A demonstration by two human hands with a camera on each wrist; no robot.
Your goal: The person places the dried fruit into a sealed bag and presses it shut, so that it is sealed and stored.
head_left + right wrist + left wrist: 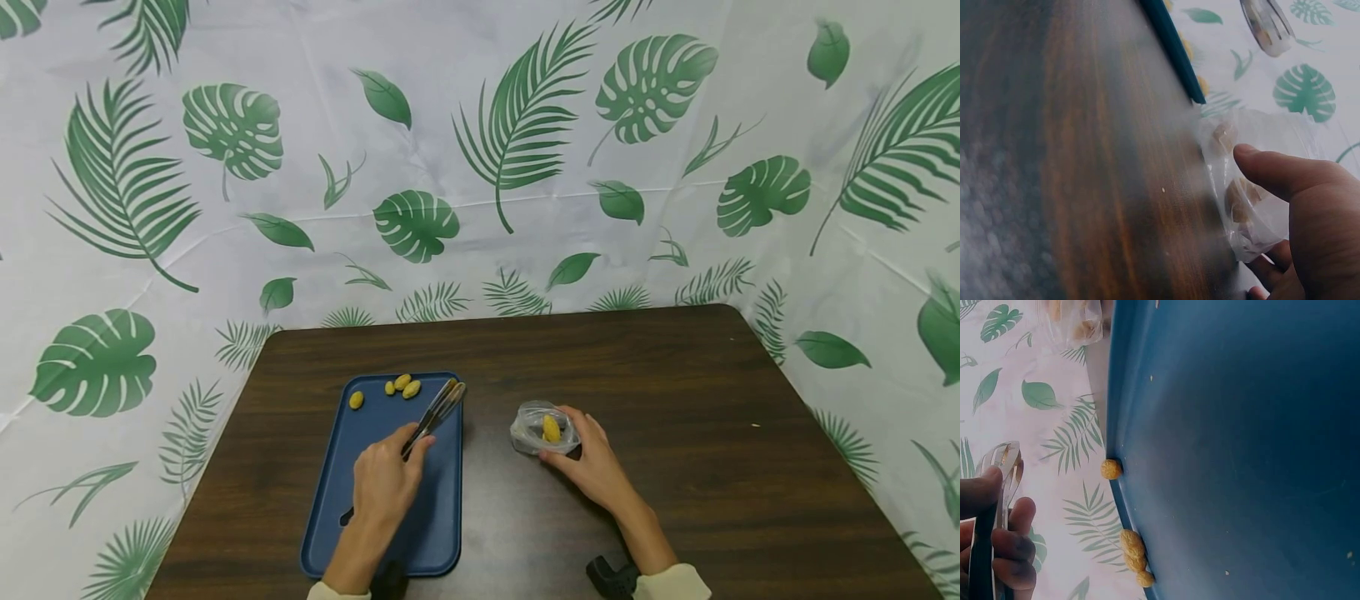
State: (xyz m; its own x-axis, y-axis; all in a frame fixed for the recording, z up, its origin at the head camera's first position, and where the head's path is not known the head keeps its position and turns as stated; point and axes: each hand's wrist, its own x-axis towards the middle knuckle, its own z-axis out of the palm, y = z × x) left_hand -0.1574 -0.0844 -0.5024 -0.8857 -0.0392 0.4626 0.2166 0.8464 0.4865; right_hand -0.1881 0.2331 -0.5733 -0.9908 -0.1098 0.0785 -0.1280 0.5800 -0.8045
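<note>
My left hand grips a pair of metal tongs with dark handles, held above the blue tray. The slotted tong heads lie close together in the left wrist view; whether anything is between them I cannot tell. Several yellow-brown nut-like pieces sit along the tray's far edge. To the right of the tray, my right hand holds a clear plastic bag at its side, thumb in front. Inside the bag are similar yellow-brown pieces, partly blurred by the plastic.
Both bag and tray are on a dark wooden table. Small crumbs dot the tray, and a pale fleck lies on the table at right. A black device is at the right wrist. Behind hangs a leaf-patterned cloth.
</note>
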